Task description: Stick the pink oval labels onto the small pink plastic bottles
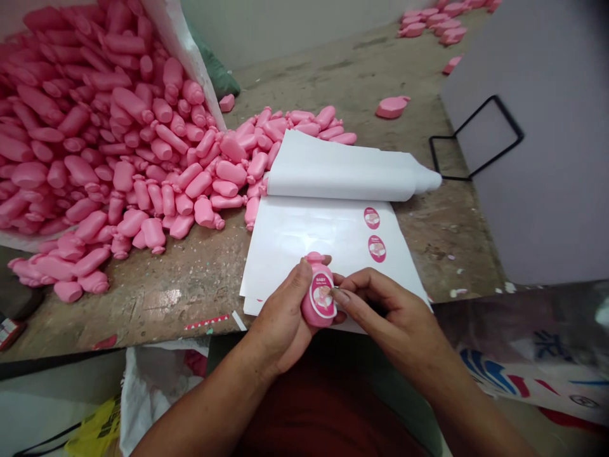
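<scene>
As the left hand [284, 312] grips a pink bottle [313, 315], I see its thumb along one side and its fingers wrapped behind. The bottle is over the near part of a white sheet [328, 230], cap end pointing away from me and front facing up. On that front sits an oval label [323, 298] printed with BABY. My right hand [390, 306] is at the label's right edge, thumb and forefinger almost together and touching it; I cannot tell whether those fingers pinch the edge or only press on it.

Two stickers [377, 249] lie on the right side of the sheet, one beyond the other. A loose roll [347, 168] of white paper covers the sheet's far part. To the left, a pile [228, 171] of similar bottles spreads across the surface [214, 254] from the mouth of a white sack [200, 57], with a green bag [214, 66] just beside it. Beyond the roll I see a lone bottle [391, 107] lying down and a cluster [432, 22] farther back. On my right stands a gray panel [533, 178] with a black wire frame [509, 116] against it, one end near the roll's tip.
</scene>
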The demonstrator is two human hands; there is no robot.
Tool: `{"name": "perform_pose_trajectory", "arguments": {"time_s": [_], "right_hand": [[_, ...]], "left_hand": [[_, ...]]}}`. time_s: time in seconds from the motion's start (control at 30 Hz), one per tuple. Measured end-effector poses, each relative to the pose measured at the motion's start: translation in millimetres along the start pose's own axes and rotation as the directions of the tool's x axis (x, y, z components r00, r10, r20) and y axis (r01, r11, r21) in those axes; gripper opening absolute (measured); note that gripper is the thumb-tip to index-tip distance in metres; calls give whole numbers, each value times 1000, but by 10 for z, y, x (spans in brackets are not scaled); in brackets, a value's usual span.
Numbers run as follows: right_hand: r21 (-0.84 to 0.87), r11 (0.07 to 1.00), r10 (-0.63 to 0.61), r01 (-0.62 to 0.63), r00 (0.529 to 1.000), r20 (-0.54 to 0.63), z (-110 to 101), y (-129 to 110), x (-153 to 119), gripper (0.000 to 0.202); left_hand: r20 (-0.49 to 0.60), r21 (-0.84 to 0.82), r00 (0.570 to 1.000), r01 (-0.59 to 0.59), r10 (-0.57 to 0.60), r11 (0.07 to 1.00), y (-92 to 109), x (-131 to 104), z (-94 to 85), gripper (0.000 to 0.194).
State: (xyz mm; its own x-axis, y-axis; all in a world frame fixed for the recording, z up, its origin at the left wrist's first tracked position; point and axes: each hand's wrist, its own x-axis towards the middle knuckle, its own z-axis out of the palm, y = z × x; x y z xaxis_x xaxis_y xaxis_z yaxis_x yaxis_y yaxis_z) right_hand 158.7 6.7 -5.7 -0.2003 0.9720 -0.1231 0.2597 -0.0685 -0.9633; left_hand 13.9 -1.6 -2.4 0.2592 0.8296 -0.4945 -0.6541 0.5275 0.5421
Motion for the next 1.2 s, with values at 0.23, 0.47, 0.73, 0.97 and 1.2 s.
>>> {"name": "perform_pose_trajectory", "arguments": {"time_s": [0.23,0.47,0.73,0.97,1.2], "right_hand": [[-307,941,-154,142,988,-13,-18,33,-51,22],[-732,581,-498,356,867,27,-16,33,-96,40],[-528,844,-198,99,971,-134,-255,134,-116,41],[-287,957,-83,32,983,-166,-237,52,-87,33],[-71,997,-20,8,985,-171,-196,3,-75,35]], "left_hand": [[5,75,1000,-12,11,997,56,-44,0,57],[-37,178,998,-50,58,983,47,-38,-37,53],[-7,183,998,-60,63,981,134,-95,-49,52],[42,149,997,57,-64,987,209,-168,-54,85],[143,42,977,156,-160,987,217,-169,-97,50]]}}
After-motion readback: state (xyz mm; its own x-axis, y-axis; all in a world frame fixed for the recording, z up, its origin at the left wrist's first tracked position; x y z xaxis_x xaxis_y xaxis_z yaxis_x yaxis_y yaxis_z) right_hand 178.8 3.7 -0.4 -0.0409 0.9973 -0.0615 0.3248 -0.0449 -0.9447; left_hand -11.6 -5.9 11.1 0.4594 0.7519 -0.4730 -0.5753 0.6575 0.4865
